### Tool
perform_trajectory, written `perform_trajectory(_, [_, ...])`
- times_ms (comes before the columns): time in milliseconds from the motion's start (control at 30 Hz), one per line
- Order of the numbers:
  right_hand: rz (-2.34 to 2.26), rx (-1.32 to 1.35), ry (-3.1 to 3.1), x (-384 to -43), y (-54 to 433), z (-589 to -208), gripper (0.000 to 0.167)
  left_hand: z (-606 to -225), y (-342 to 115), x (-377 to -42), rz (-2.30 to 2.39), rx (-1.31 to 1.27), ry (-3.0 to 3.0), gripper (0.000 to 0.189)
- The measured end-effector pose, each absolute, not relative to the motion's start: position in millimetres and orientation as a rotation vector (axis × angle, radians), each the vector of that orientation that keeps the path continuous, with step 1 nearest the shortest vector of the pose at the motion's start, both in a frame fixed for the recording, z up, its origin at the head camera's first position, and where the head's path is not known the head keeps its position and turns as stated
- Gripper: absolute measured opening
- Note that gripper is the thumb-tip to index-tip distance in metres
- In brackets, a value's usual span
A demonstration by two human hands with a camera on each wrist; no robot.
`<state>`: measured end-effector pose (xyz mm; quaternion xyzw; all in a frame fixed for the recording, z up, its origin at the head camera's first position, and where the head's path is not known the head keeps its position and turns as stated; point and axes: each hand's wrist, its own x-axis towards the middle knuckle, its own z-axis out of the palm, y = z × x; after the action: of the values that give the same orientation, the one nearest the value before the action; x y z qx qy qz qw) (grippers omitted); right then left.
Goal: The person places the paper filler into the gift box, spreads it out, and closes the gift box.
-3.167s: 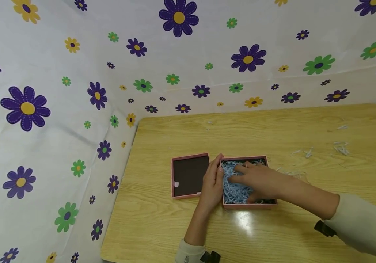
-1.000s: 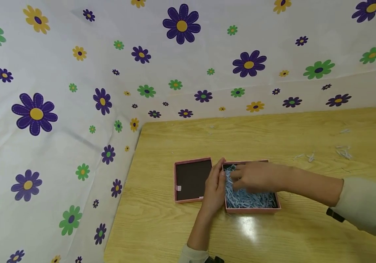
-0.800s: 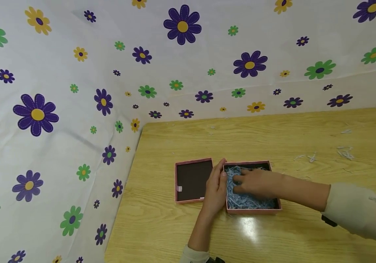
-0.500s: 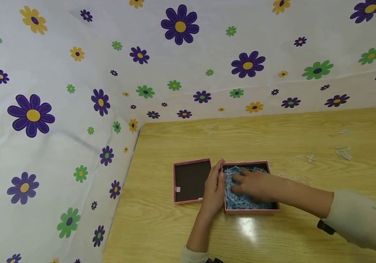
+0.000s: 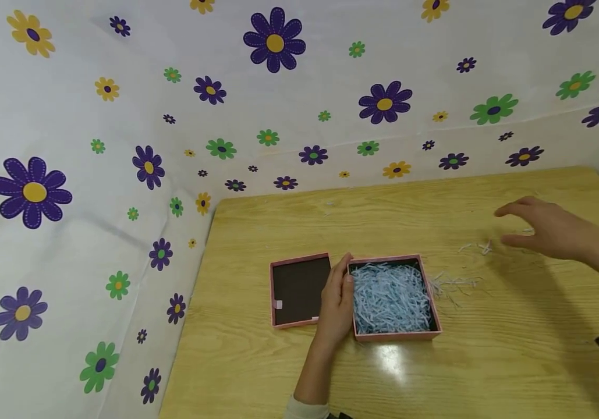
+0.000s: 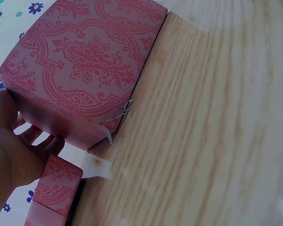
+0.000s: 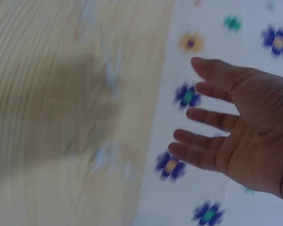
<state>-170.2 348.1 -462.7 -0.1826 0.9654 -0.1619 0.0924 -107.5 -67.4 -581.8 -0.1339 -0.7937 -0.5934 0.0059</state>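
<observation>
A pink patterned box [image 5: 399,336] sits open-topped on the table, filled with blue shredded paper [image 5: 390,299]. My left hand [image 5: 337,308] lies along the box's left wall, fingers extended and touching its outside. The left wrist view shows the box's red-patterned outer side [image 6: 89,61] and my left fingers against it. To the left is the box's shallow lid [image 5: 301,291], dark inside, with small pale tabs. My right hand [image 5: 550,230] holds nothing; it hovers over the table's right side, fingers spread apart and slightly bent, near loose paper strands [image 5: 485,248].
More pale shreds [image 5: 453,283] lie against the box's right side. The wooden table [image 5: 241,250] meets a white flowered cloth [image 5: 325,131] at the back and left. A few strands [image 6: 118,120] cling to the box's outer edge.
My right hand was inside the box, pressing and spreading the shredded paper. It has lifted out and moved right, away from the box. My left hand stays at the box's left wall.
</observation>
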Motion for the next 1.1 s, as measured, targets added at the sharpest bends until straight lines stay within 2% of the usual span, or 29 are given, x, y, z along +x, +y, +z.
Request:
perform_trajectory(100, [-0.373, -0.362, 2.848, -182.5, 395.9, -476.9, 0.066, -579.8, -68.2, -108.0, -1.851, -0.419, -2.482, 0.050])
perform_trajectory(200, [-0.353, -0.292, 2.826, -191.6, 425.9, -493.4, 0.077, -578.6, -69.4, -104.7, -1.849, -0.406, -2.487, 0.050])
perform_trajectory(433, [-0.431, -0.232, 2.787, -212.8, 448.6, -518.5, 0.093, -579.5, -67.9, -105.2, -1.851, -0.413, -2.480, 0.050])
perform_trajectory(567, [-0.506, -0.253, 2.786, -222.1, 447.0, -529.9, 0.099, -581.0, -67.2, -106.5, -1.841, -0.414, -2.483, 0.050])
perform_trajectory(733, [-0.479, -0.229, 2.783, -221.3, 438.8, -542.7, 0.096, -580.9, -66.6, -105.2, -1.847, -0.405, -2.489, 0.050])
perform_trajectory(933, [-0.537, -0.272, 2.789, -206.3, 410.4, -542.7, 0.087, -579.2, -67.4, -103.4, -1.851, -0.395, -2.488, 0.049])
perform_trajectory(1100, [-0.601, -0.305, 2.779, -190.6, 375.1, -543.2, 0.089, -578.8, -67.0, -104.4, -1.836, -0.398, -2.495, 0.050])
